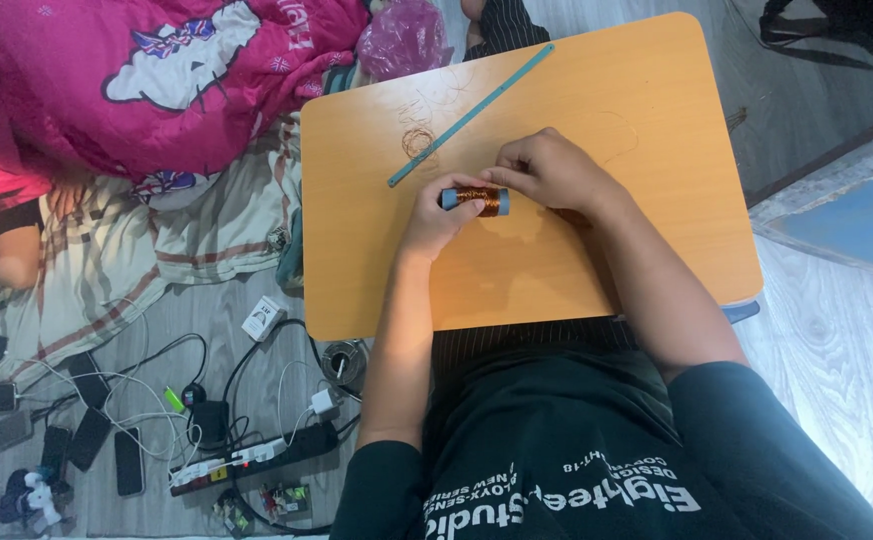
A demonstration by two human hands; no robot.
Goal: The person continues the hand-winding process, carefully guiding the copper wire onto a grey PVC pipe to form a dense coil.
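Near the middle of the orange lap table, a small blue spool wound with copper wire is held just above the surface — its left end is pinched by the left hand, while the right hand is closed over its right end, so it is steadied between both. A teal ruler lies farther off, beside a loose wire coil.

Ruler (w/ wire scrap) ahead.
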